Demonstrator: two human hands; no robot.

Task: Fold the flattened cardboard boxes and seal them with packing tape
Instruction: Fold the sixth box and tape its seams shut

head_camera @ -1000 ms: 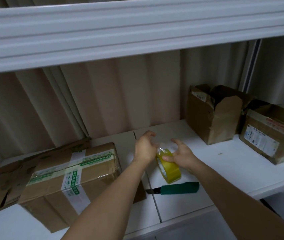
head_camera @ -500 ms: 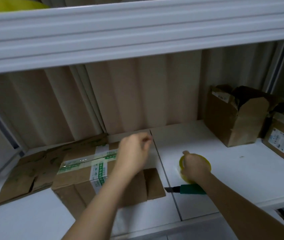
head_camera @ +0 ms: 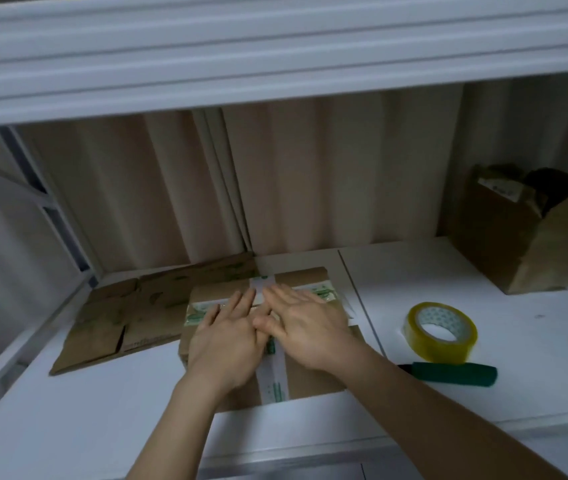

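A folded cardboard box (head_camera: 313,375) with white-and-green tape strips stands on the white shelf (head_camera: 448,400) in front of me. My left hand (head_camera: 225,336) and my right hand (head_camera: 305,323) both lie flat on its top, fingers straight, side by side over the taped seam. The yellow roll of packing tape (head_camera: 440,332) lies on the shelf to the right of the box, apart from both hands. A flattened cardboard box (head_camera: 116,320) lies to the left, partly under the folded one.
A green-handled utility knife (head_camera: 455,374) lies just in front of the tape roll. An open cardboard box (head_camera: 517,244) stands at the back right. A white shelf board (head_camera: 275,57) hangs overhead, and a beige curtain (head_camera: 310,174) closes the back.
My right hand let go of the tape roll, which now lies on the shelf. Both hands moved onto the top of the folded box and lie flat there.
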